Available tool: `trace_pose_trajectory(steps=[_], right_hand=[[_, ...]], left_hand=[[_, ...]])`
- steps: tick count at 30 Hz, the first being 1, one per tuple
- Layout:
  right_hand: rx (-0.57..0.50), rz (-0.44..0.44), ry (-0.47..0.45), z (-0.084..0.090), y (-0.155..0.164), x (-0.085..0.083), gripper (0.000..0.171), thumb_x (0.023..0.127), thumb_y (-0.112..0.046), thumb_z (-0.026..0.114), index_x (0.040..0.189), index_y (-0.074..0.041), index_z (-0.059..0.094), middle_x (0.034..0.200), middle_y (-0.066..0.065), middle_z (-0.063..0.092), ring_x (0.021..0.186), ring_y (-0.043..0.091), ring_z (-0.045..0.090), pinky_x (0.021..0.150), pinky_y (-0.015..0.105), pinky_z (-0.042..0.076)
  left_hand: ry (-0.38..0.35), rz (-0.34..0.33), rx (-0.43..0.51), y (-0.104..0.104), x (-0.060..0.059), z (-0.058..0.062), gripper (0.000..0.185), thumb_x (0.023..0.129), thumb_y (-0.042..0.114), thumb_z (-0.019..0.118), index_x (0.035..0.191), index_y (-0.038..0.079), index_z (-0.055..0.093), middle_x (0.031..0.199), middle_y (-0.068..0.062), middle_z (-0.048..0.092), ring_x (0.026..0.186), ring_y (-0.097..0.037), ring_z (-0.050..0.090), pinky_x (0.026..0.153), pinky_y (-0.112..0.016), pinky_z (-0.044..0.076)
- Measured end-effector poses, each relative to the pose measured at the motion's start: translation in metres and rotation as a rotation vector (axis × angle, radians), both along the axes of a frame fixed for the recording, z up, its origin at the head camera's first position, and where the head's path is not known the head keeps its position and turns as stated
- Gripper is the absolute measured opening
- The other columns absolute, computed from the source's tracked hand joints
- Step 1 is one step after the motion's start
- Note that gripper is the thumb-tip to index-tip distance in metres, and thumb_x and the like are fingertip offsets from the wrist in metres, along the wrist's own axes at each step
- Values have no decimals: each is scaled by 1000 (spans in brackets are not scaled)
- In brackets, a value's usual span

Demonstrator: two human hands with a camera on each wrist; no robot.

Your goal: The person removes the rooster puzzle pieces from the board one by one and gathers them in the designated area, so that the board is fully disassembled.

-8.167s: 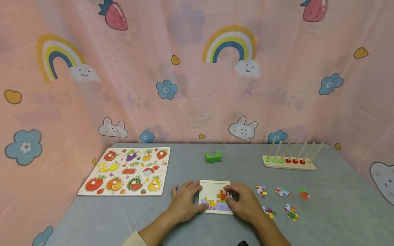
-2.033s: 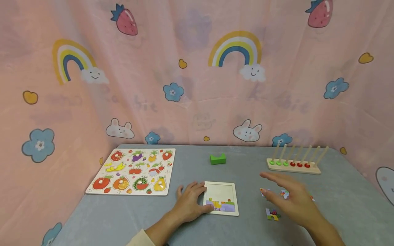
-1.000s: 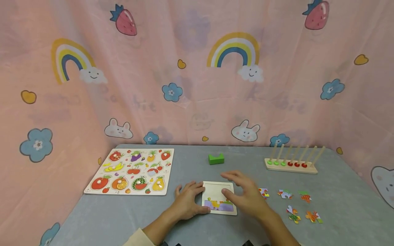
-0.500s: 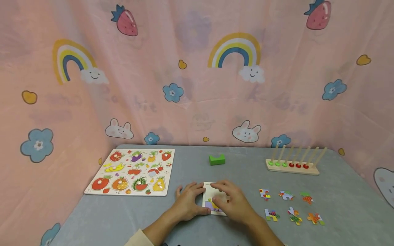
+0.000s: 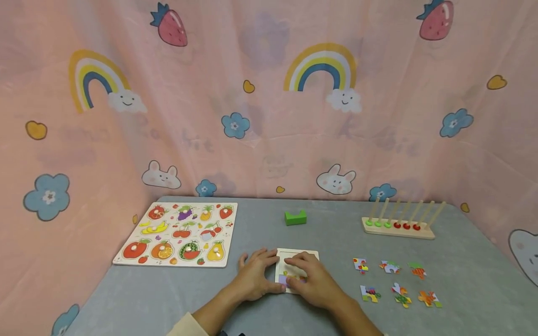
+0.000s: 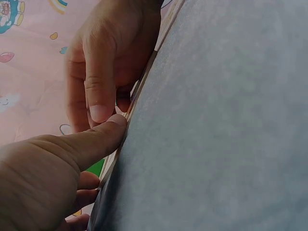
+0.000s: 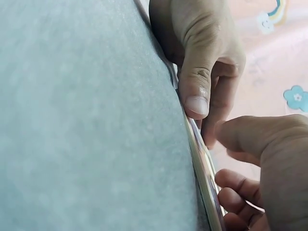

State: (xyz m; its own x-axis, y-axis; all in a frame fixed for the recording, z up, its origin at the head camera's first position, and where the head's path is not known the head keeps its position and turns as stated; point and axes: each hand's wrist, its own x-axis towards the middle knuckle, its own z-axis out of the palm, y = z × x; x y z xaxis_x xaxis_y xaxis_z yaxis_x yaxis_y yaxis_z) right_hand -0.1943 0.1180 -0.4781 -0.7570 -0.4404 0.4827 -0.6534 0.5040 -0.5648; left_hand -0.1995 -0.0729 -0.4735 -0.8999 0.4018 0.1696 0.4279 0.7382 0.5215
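Head view, puzzle tray [image 5: 312, 255] between left hand [image 5: 254, 277], right hand [image 5: 313, 280]

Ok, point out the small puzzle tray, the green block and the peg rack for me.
small puzzle tray [image 5: 310, 254], head view, bare far right corner.
green block [image 5: 295, 218], head view, front face.
peg rack [image 5: 398, 230], head view, wooden base.

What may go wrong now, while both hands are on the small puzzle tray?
1. The right hand covers most of the puzzle tray, so the pieces beneath are hidden and one might get lifted or shifted unnoticed.
2. The left hand holds only the tray's left edge; a hard pull may slide the tray on the grey table.
3. Six loose pieces lie close on the right; a sweeping arm might scatter them.
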Motion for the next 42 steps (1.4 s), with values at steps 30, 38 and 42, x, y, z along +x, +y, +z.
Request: trace_pose_trajectory(steps=[30,38,42], right_hand=[[129,-33,50,5,-5,3,30,64,4,54,85,-15,64,95,0,47,91,19,42,74,40,35],[79,-53,143,0,-8,2,30,58,4,55,81,-14,62,88,-2,48,83,14,42,69,33,34],[72,-56,99,-1,-7,2,32,58,3,55,83,-15,61,85,-5,48,83,11,42,70,32,34]], left_hand=[[7,3,-7,2,-1,1,70,58,48,74,115,12,57,127,4,43,121,-21,29,89,-56,7],[9,1,-5,2,0,1,69,57,48,74,115,12,57,127,5,44,121,-21,29,88,-57,8],[18,-3,-3,1,1,1,69,58,47,74,115,12,57,127,4,44,121,-22,29,88,-57,7]])
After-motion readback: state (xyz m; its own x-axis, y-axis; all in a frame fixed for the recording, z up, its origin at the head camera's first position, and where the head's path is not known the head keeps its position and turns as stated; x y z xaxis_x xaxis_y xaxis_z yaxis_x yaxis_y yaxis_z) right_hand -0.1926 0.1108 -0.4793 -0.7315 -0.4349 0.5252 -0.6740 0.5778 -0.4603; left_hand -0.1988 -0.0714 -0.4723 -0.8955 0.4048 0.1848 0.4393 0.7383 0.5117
